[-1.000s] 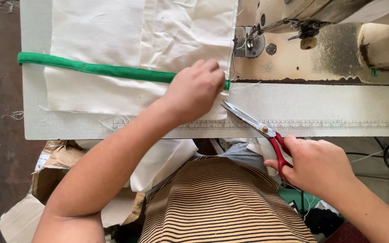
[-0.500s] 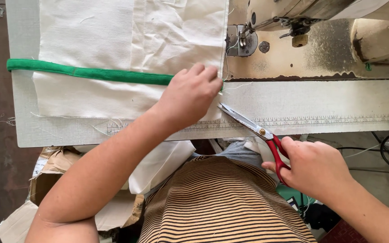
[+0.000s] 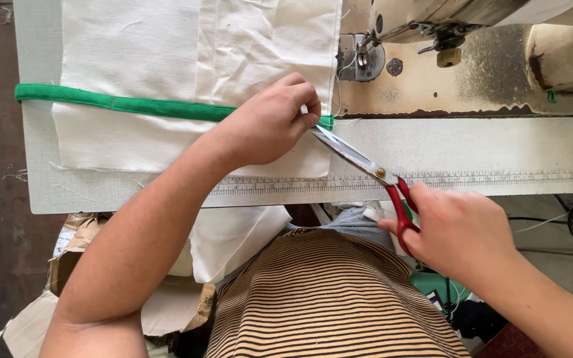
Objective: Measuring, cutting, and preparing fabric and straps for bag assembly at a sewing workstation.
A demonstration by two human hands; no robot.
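1. Head view, the hands: the left hand [image 3: 270, 126] lies knuckles up on the white cloth [image 3: 187, 73], its fingers curled and pinching the near end of the green binding strip [image 3: 121, 103] at the cloth's right edge. The right hand [image 3: 462, 229] is closed through the red handles of the scissors [image 3: 366, 166], just off the front edge of the worktop [image 3: 472, 149].

2. Head view, what has changed: a second ago the scissor tips stood apart from the left hand, out over the printed ruler strip [image 3: 432, 180]. Now the blades have travelled up and left, and their tips meet the green strip's end right beside the left fingertips. The blades look nearly closed; whether they have bitten through, I cannot tell.

3. Head view, what that means: the work seems to have gone from approach to the trimming cut itself, at the strip's tail.

4. Head view, surroundings: the sewing machine [image 3: 459, 46] stands behind, its needle area just right of the cloth edge. The cloth and strip have kept their place on the worktop.
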